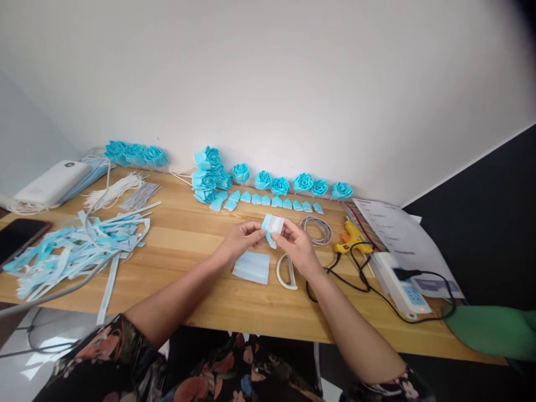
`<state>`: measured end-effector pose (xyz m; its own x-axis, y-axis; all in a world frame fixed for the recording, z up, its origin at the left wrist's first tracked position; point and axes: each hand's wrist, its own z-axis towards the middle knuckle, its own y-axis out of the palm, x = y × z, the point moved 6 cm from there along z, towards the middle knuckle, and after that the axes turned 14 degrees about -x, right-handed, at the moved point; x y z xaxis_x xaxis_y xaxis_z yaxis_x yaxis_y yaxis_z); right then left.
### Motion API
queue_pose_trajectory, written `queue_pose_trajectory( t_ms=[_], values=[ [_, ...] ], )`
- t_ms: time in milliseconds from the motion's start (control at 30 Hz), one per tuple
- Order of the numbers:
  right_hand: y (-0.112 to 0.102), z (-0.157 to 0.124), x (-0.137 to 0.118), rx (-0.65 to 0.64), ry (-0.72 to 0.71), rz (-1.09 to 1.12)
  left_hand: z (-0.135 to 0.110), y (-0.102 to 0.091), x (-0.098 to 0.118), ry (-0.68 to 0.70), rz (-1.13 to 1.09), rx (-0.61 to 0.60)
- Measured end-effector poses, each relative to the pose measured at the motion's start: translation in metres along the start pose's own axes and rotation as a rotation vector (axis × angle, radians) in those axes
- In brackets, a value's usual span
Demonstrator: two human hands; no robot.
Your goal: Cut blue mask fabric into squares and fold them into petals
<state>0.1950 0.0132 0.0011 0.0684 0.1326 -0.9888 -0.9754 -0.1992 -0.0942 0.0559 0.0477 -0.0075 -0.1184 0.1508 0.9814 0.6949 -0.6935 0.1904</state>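
My left hand and my right hand meet above the middle of the wooden table, both pinching a small light-blue piece of mask fabric between fingertips. Just below them a flat blue fabric rectangle lies on the wood. Beside it is a white-handled pair of scissors. A row of small folded blue petals runs behind my hands, with several finished blue fabric roses against the wall.
A heap of cut blue strips covers the left side, with white ear loops, a phone and a white power bank. On the right sit a yellow glue gun, a power strip, papers and a wire coil.
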Motion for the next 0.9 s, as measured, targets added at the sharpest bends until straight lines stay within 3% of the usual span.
queue_pose_trajectory(
  t_ms=[133, 333, 600, 900],
  values=[
    [-0.001, 0.000, -0.005, 0.033, -0.046, -0.022, -0.001, 0.004, -0.002, -0.011, 0.004, -0.046],
    [-0.002, 0.000, -0.004, 0.019, -0.053, -0.079, -0.001, -0.001, 0.004, -0.029, 0.044, 0.009],
    [-0.003, -0.009, -0.029, 0.121, -0.187, -0.628, 0.000, -0.004, 0.001, -0.070, 0.137, -0.015],
    [-0.003, -0.014, -0.039, 0.104, -0.294, -0.705, 0.002, -0.002, -0.005, -0.049, 0.095, -0.065]
  ],
)
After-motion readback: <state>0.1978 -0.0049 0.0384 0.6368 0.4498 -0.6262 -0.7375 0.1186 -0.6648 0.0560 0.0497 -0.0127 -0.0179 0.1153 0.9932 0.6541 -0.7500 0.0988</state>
